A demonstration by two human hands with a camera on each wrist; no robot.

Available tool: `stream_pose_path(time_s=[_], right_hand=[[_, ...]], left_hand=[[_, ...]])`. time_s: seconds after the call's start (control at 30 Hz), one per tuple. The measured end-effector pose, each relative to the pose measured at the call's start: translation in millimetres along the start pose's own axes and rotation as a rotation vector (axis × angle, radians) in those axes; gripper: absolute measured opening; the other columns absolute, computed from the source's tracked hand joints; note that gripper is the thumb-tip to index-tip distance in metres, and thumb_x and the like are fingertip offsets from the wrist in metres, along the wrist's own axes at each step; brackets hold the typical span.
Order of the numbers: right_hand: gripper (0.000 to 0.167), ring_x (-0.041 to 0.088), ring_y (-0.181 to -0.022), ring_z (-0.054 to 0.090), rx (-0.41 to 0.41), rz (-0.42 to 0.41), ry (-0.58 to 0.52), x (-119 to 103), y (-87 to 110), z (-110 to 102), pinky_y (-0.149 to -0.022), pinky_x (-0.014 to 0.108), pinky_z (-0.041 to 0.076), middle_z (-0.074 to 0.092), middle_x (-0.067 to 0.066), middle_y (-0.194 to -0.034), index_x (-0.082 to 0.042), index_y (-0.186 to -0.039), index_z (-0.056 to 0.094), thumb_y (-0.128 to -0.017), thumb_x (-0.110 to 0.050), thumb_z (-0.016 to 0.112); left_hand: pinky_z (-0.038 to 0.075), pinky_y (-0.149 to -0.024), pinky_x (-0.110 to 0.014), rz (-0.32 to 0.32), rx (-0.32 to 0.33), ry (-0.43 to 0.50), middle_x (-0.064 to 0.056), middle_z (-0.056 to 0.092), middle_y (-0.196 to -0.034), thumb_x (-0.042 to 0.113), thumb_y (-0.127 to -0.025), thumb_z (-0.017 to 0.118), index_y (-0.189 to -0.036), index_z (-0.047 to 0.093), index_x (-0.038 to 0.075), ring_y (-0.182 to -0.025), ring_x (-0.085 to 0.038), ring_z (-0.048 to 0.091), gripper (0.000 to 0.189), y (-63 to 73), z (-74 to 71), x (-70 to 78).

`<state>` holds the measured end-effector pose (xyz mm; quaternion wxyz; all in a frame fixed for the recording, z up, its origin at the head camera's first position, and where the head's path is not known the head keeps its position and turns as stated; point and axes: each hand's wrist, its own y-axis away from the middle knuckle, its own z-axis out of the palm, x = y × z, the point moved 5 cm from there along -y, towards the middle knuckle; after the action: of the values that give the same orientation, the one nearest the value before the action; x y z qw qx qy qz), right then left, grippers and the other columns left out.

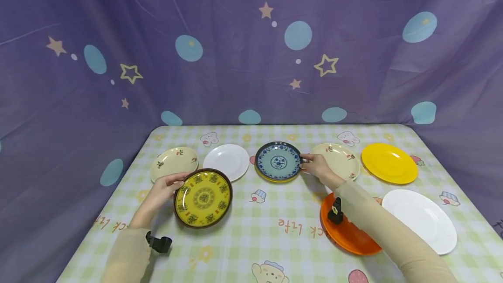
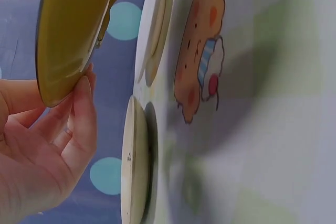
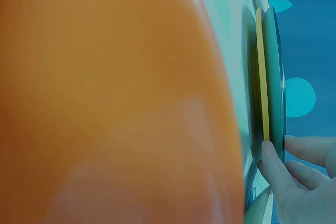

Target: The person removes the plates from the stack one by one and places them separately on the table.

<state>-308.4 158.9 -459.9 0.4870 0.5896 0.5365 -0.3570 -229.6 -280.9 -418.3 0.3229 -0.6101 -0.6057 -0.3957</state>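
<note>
By its left rim, my left hand (image 1: 162, 194) pinches a patterned yellow plate with a brown rim (image 1: 203, 198). In the left wrist view that plate is tilted above the tablecloth, its underside showing. At the back middle, a blue-patterned plate with a dark rim (image 1: 278, 162) lies on top of a plain yellow plate (image 3: 263, 87). My right hand (image 1: 320, 169) pinches the right edge of these two, thumb at the yellow edge and a finger on the blue plate's rim, as the right wrist view shows.
Cream plates (image 1: 173, 163) and a small white plate (image 1: 227, 160) lie along the back. On the right are a yellow plate (image 1: 389, 163), a large white plate (image 1: 420, 222) and an orange plate (image 1: 349, 235) under my right forearm. A purple curtain (image 1: 243, 86) hangs behind the table.
</note>
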Motion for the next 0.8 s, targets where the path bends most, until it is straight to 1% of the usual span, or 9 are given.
stream_pose_path(time_s=[0.1, 0.23, 0.5, 0.6, 0.73, 0.8], right_hand=[[0.049, 0.014, -0.080, 0.069, -0.004, -0.003, 0.004, 0, 0.0, 0, -0.081, 0.027, 0.061, 0.043, 0.042, -0.146, 0.020, -0.141, 0.046, -0.092, 0.018, 0.055], [0.050, 0.012, -0.079, 0.068, -0.011, -0.008, 0.005, 0, 0.8, 0, -0.080, 0.025, 0.061, 0.042, 0.042, -0.146, 0.020, -0.141, 0.045, -0.092, 0.018, 0.054], [0.050, 0.012, -0.079, 0.068, -0.014, -0.012, 0.012, -2, 2.0, -1, -0.079, 0.024, 0.060, 0.039, 0.042, -0.148, 0.021, -0.142, 0.044, -0.093, 0.018, 0.054], [0.050, 0.012, -0.079, 0.068, -0.013, -0.013, 0.019, -2, 1.8, -1, -0.078, 0.024, 0.060, 0.040, 0.041, -0.148, 0.020, -0.142, 0.045, -0.093, 0.018, 0.054], [0.050, 0.013, -0.081, 0.069, -0.013, -0.009, 0.022, -1, 1.0, -1, -0.079, 0.024, 0.060, 0.041, 0.041, -0.147, 0.020, -0.142, 0.045, -0.093, 0.018, 0.054], [0.050, 0.015, -0.083, 0.069, -0.012, -0.003, 0.016, 0, 0.5, -1, -0.080, 0.026, 0.061, 0.041, 0.041, -0.147, 0.020, -0.142, 0.045, -0.093, 0.019, 0.054]], left_hand=[[0.049, -0.061, -0.025, 0.006, 0.000, -0.012, -0.027, 0.065, -0.126, 0.002, -0.105, 0.052, -0.141, 0.052, -0.013, -0.085, -0.005, 0.058, 0.039, 2.7, -5.1, -3.0], [0.049, -0.064, -0.026, -0.004, 0.000, -0.034, -0.029, 0.062, -0.131, 0.003, -0.106, 0.051, -0.142, 0.052, -0.011, -0.087, -0.005, 0.057, 0.039, 6.3, -11.7, -7.4], [0.050, -0.064, -0.027, -0.030, 0.018, -0.057, -0.029, 0.062, -0.130, 0.004, -0.106, 0.051, -0.143, 0.052, -0.011, -0.089, -0.005, 0.056, 0.040, 13.0, -23.0, -15.8], [0.050, -0.067, -0.028, -0.037, 0.020, -0.065, -0.031, 0.058, -0.135, 0.004, -0.107, 0.050, -0.144, 0.051, -0.011, -0.093, -0.004, 0.055, 0.040, 16.1, -26.6, -18.5], [0.050, -0.071, -0.029, -0.067, 0.028, -0.081, -0.032, 0.054, -0.140, 0.005, -0.107, 0.049, -0.145, 0.051, -0.010, -0.098, -0.004, 0.054, 0.040, 19.6, -31.8, -24.0], [0.050, -0.072, -0.029, -0.087, 0.028, -0.084, -0.032, 0.053, -0.141, 0.005, -0.108, 0.048, -0.146, 0.051, -0.009, -0.101, -0.009, 0.054, 0.040, 21.1, -34.5, -26.8]])
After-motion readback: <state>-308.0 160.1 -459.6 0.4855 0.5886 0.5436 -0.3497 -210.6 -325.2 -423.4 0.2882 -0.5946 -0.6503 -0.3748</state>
